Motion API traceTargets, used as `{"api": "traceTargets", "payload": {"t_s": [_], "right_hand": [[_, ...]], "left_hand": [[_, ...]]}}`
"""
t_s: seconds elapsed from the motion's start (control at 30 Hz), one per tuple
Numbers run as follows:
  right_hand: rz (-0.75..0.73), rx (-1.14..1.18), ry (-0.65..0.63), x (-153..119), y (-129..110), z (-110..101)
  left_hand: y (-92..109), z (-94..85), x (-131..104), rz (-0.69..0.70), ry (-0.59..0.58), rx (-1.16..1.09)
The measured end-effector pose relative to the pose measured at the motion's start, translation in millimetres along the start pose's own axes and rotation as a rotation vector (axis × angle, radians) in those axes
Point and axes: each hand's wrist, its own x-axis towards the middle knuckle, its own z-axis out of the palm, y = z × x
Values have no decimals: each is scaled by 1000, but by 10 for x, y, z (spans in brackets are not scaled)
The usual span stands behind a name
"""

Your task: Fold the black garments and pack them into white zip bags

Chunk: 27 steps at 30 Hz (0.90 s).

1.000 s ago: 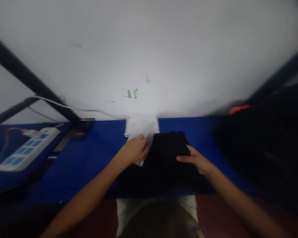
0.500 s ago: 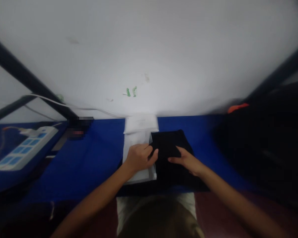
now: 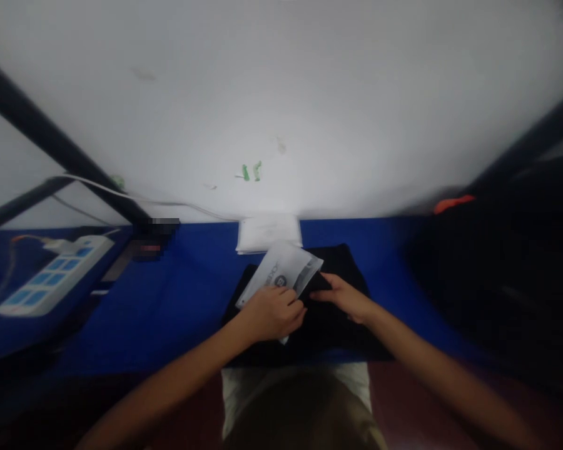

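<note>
A whitish plastic bag (image 3: 274, 265) with dark print lies tilted over black cloth, its mouth facing right. My left hand (image 3: 273, 314) is closed on the lower part of the bag's mouth, fingers curled over the edge. In my right hand (image 3: 344, 297), a folded piece of black cloth (image 3: 315, 286) is pinched between thumb and fingers at that mouth. Its left end meets the bag; how much of it sits inside is hidden. More black cloth (image 3: 328, 340) lies flat beneath both hands.
Against the wall, a stack of white bags (image 3: 267, 234) rests on the blue table (image 3: 192, 269). A power strip (image 3: 56, 275) with a plug and cable lies at the left. A large dark mass (image 3: 507, 269) fills the right side. Dark frame bars (image 3: 51, 131) slant at both sides.
The bag has turned from upright to slanted, and its print now shows. My left hand has moved slightly lower right, and my right hand has shifted left with the black cloth toward the bag's mouth.
</note>
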Motion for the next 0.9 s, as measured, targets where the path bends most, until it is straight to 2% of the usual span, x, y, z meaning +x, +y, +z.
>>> {"api": "traceTargets", "payload": {"t_s": [0.1,0.17,0.3,0.47,0.57,0.63,0.77,0.83,0.9], "right_hand": [[3,82,87,22,24,17],[-9,124,137,47,24,30],[-71,187,206,114,12,60],[-36,292,201,150,13,87],[-18,261,183,152,62,93],[-92,151,183,167,116,86],[-326,-269,245,237,201,49],[-344,-428,278,270,208,56],[-324,-473,301,284,195,100]], "left_hand": [[15,-12,-102,-103,-179,4],[35,-33,-149,-118,-277,-1],[104,-116,-167,-93,-342,-3],[207,-154,-129,-77,-362,-9],[234,-129,-102,-87,-346,7],[239,-118,-81,-76,-331,13],[249,-100,-21,-48,-251,22],[267,-73,21,-23,-198,24],[289,-29,68,9,-159,15]]}}
